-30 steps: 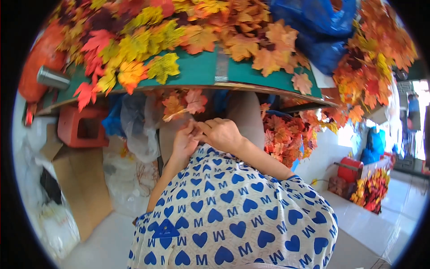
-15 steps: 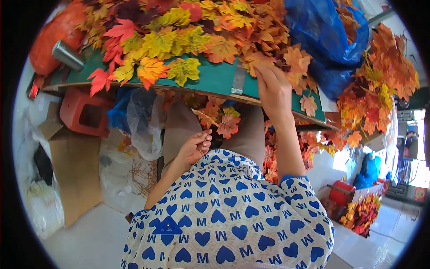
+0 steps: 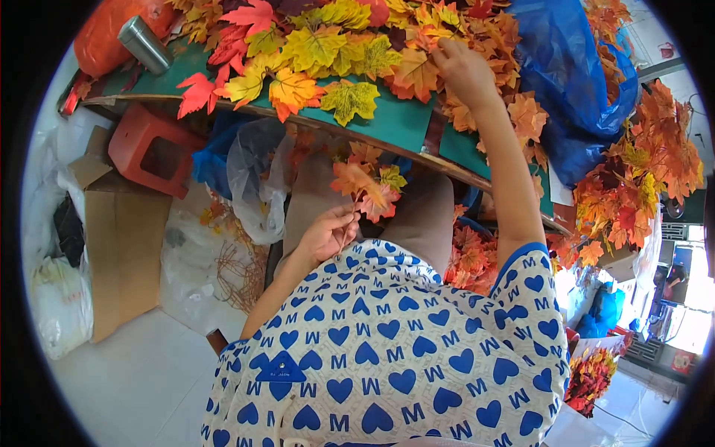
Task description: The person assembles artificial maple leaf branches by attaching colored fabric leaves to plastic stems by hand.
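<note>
Over my lap, my left hand pinches the thin stems of a small spray of artificial maple leaves in orange, pink and yellow-green. The spray stands upward from the fingers, below the table edge. My right hand reaches over the table into the leaf pile, its fingers bent together at an orange artificial maple leaf; the hand partly hides the fingertips. Beside it on the left lies another orange leaf. Yellow leaves and a yellow-green leaf spread along the front of the green tabletop.
A metal tumbler and an orange-red bag stand at the far left. Blue plastic lies at the right, beside hanging leaf bunches. A red stool, a clear bag and a cardboard box are below left.
My right hand has moved forward, from near the table's front edge deeper into the pile. My left hand keeps the spray, now turned slightly. The whole view has shifted and tilted.
</note>
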Motion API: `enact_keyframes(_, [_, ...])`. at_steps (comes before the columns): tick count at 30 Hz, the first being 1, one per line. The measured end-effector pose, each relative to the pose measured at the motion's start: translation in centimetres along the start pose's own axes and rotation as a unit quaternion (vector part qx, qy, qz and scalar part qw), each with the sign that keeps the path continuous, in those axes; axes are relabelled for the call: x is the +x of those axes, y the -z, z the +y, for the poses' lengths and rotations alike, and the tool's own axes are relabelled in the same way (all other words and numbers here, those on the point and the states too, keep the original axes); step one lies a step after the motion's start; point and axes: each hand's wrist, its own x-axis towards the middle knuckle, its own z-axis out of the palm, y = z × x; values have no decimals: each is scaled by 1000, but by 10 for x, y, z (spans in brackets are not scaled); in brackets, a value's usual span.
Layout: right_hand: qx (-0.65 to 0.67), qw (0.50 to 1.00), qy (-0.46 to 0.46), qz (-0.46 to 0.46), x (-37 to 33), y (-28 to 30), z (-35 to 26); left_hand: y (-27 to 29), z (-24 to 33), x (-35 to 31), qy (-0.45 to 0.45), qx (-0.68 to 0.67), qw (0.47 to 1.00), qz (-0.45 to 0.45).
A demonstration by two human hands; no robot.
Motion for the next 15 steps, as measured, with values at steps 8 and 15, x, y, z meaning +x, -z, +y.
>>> enact_keyframes(8, [580,603,-445,320,-35,55,10,-40,4,6,-73,88,993,20])
enact_keyframes(15, [828,348,-423,118,-110,85,-180,-63,4,12,-220,99,968,70])
